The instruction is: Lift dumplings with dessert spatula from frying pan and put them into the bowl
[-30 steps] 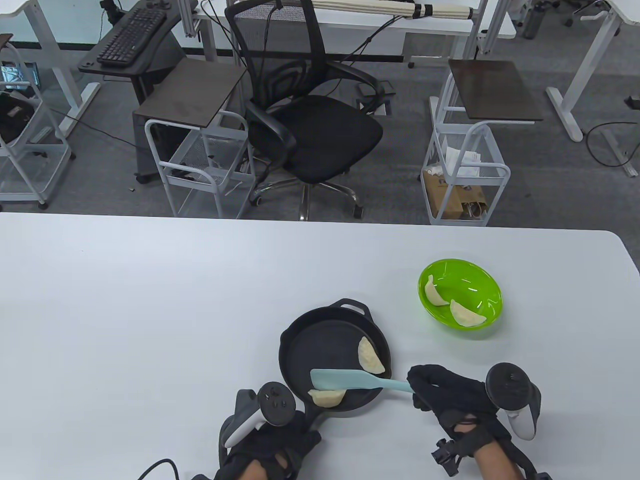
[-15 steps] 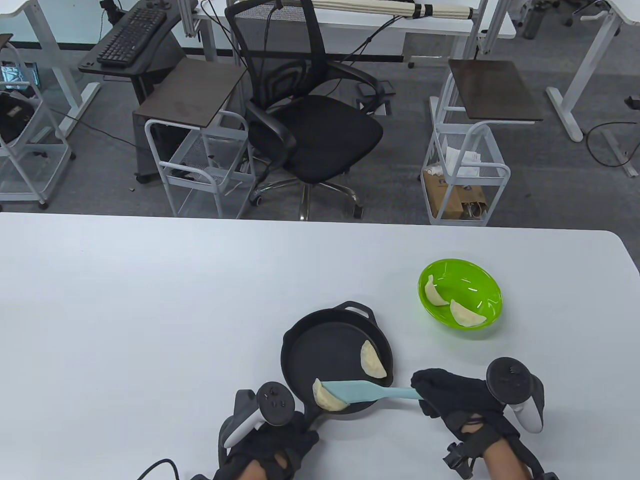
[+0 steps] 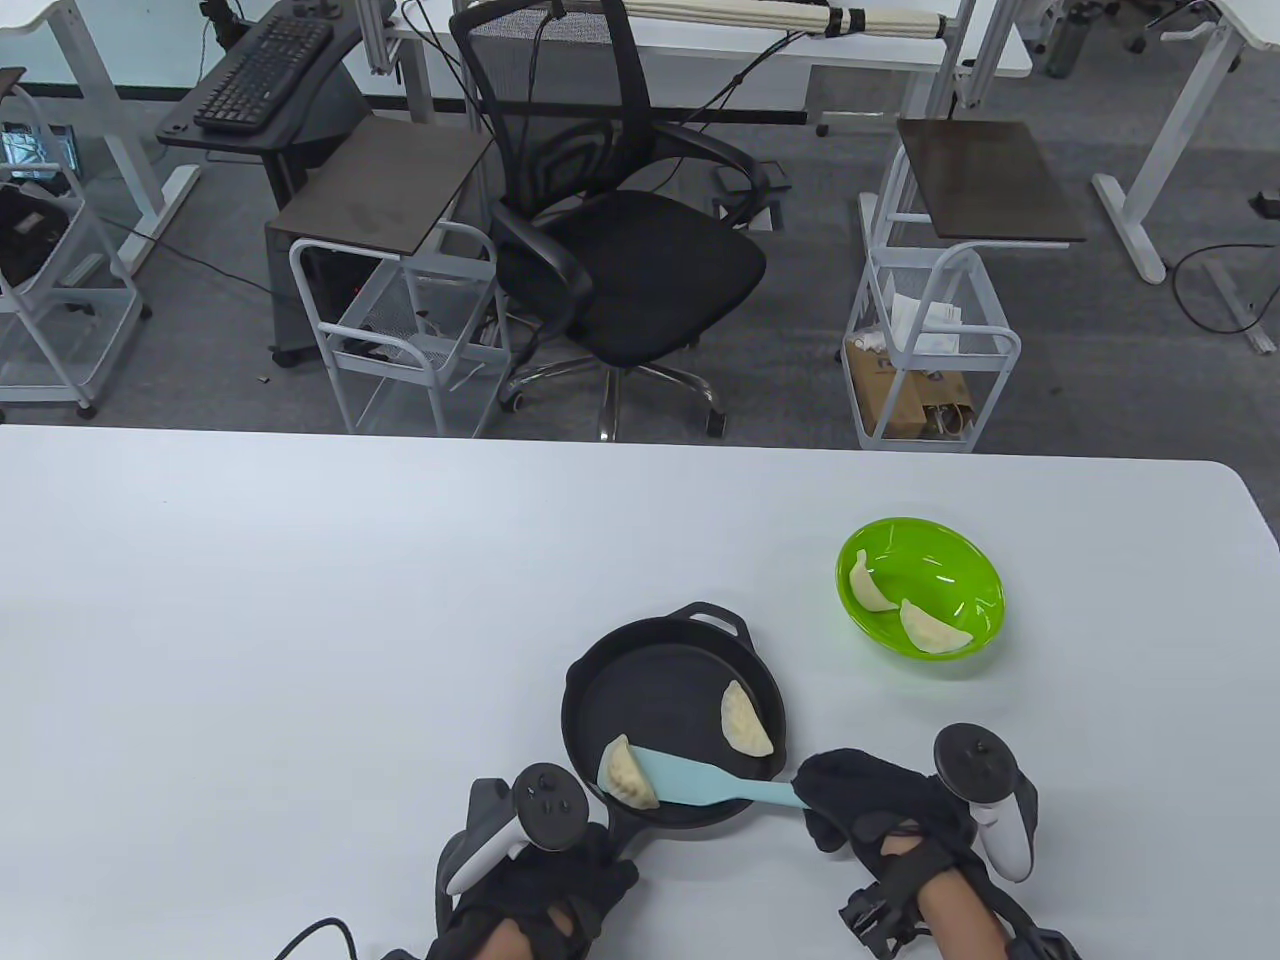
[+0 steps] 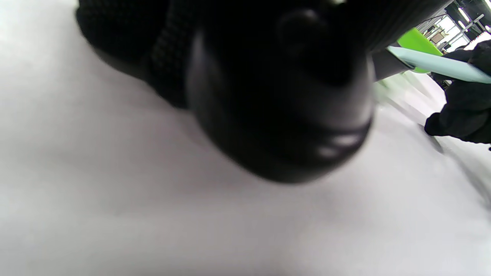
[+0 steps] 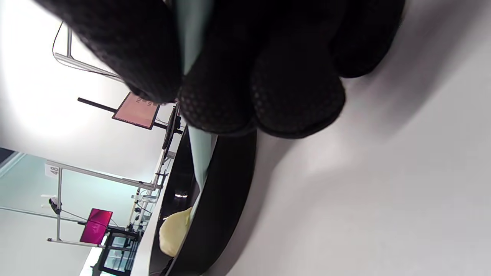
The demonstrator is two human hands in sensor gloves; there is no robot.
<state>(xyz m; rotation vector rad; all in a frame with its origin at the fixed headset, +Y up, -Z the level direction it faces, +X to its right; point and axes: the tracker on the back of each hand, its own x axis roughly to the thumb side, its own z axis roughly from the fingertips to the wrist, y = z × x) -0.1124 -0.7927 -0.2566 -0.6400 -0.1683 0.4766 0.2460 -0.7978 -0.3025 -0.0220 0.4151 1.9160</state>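
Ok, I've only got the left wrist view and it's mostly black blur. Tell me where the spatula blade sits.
Observer: The dessert spatula blade lies inside the frying pan, its tip against the near dumpling.
Operator: Count the dumplings in the pan.
Observer: Two: that one, and the far dumpling by the pan's right wall.
Operator: Now check the bowl.
Observer: The green bowl holds two bowl dumplings, side by side.

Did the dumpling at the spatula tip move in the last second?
Yes. The near dumpling slid left along the frying pan's near wall and turned more upright, pushed by the spatula; the green bowl stayed put.
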